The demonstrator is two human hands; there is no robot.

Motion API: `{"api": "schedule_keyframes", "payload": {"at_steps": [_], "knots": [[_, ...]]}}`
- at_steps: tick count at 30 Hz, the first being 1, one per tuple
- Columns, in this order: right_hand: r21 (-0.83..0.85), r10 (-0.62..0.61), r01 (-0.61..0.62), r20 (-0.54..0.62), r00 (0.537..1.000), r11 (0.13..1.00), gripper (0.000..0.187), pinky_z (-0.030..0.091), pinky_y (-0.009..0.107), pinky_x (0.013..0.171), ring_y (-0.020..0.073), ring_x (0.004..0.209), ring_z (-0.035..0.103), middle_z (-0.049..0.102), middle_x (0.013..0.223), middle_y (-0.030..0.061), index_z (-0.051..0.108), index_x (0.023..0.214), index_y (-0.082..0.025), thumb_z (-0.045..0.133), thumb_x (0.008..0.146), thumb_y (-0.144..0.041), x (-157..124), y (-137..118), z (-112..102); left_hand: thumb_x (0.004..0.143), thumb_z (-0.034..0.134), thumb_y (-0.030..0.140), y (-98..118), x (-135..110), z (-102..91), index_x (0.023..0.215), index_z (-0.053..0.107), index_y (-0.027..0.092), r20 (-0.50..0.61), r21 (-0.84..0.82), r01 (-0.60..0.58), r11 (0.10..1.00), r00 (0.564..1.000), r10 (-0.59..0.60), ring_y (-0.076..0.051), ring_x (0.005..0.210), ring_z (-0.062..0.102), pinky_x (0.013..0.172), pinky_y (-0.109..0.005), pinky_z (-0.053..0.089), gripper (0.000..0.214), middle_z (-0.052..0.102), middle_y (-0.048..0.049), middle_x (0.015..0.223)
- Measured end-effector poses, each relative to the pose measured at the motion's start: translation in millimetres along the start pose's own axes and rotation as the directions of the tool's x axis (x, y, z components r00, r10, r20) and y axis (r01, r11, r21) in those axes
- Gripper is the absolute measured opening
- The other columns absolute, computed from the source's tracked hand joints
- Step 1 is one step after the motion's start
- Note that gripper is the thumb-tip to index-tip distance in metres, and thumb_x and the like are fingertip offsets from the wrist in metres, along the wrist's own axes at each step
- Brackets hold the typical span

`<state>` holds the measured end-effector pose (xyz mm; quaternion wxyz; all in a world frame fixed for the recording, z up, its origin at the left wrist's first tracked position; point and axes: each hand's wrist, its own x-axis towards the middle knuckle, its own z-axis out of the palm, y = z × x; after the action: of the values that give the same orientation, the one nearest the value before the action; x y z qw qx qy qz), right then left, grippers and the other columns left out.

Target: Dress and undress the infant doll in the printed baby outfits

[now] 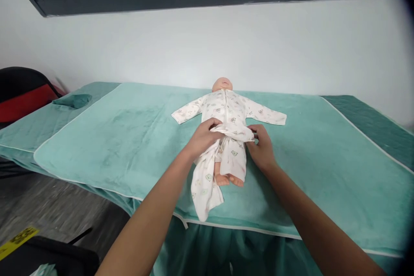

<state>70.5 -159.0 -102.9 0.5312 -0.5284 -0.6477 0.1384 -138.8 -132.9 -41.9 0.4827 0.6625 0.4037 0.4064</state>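
Observation:
A baby doll (222, 84) lies on its back on a teal towel (129, 138), head toward the wall. It wears a white printed romper (231, 112) with the sleeves spread out. My left hand (203, 138) grips bunched romper fabric at the doll's waist. My right hand (262, 146) pinches the fabric at the doll's other hip. One loose romper leg (203, 189) hangs empty toward the table's front edge. The doll's bare feet (228, 179) stick out below the cloth.
The towel covers a table draped in darker green cloth (371, 125). A folded green cloth (73, 100) lies at the far left corner. A black and red chair (22, 92) stands to the left. A white wall rises behind the table.

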Motion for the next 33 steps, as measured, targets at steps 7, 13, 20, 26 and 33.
{"api": "schedule_keyframes", "payload": {"at_steps": [7, 13, 20, 26, 33], "knots": [[0.028, 0.012, -0.029, 0.473, 0.881, 0.999, 0.035, 0.045, 0.038, 0.082, 0.0261, 0.098, 0.06, 0.068, 0.107, 0.0049, 0.065, 0.111, -0.026, 0.067, 0.084, -0.049, 18, -70, -10, 0.072, 0.077, 0.03, 3, -20, -7.7, 0.091, 0.058, 0.02, 0.14, -0.445, 0.16, 0.881, 0.984, -0.108, -0.013, 0.079, 0.057, 0.072, -0.026, 0.043, 0.029, 0.059, 0.0022, 0.088], [0.117, 0.193, -0.363, 0.677, 0.71, 0.924, 0.031, 0.045, 0.031, 0.066, 0.0218, 0.08, 0.063, 0.071, 0.087, 0.0006, 0.072, 0.089, -0.022, 0.07, 0.08, -0.051, 37, -94, -10, 0.075, 0.076, 0.039, 14, -21, -9.5, 0.087, 0.059, 0.018, 0.222, -0.379, 0.211, 0.901, 0.966, -0.133, -0.013, 0.074, 0.056, 0.067, -0.026, 0.042, 0.03, 0.057, 0.001, 0.082], [0.266, 0.211, -0.541, 0.717, 0.664, 0.798, 0.035, 0.051, 0.031, 0.067, 0.0226, 0.081, 0.066, 0.072, 0.091, 0.0039, 0.071, 0.106, -0.018, 0.074, 0.075, -0.034, 44, -75, -18, 0.079, 0.072, 0.046, 9, -20, -14.0, 0.095, 0.059, 0.019, 0.154, -0.217, 0.097, 0.971, 0.986, -0.064, -0.014, 0.078, 0.055, 0.067, -0.025, 0.042, 0.034, 0.058, -0.0001, 0.087], [0.126, 0.132, -0.508, 0.887, 0.442, 0.852, 0.036, 0.054, 0.04, 0.081, 0.0282, 0.095, 0.069, 0.076, 0.097, 0.0038, 0.075, 0.103, -0.021, 0.08, 0.069, -0.032, 42, -78, -16, 0.083, 0.064, 0.043, -5, -13, 3.7, 0.093, 0.056, 0.021, -0.078, -0.251, -0.002, 0.968, 0.997, -0.018, -0.013, 0.077, 0.053, 0.076, -0.025, 0.043, 0.026, 0.058, 0.0031, 0.083], [0.283, 0.285, -0.629, 0.708, 0.646, 0.724, 0.027, 0.05, 0.031, 0.064, 0.02, 0.071, 0.066, 0.074, 0.084, 0.0022, 0.074, 0.097, -0.02, 0.074, 0.073, -0.033, 37, -73, -7, 0.088, 0.057, 0.051, 4, -24, -5.1, 0.101, 0.063, 0.019, 0.087, -0.062, 0.025, 0.998, 0.996, -0.02, -0.02, 0.092, 0.059, 0.081, -0.029, 0.045, 0.035, 0.065, -0.003, 0.1]]}}
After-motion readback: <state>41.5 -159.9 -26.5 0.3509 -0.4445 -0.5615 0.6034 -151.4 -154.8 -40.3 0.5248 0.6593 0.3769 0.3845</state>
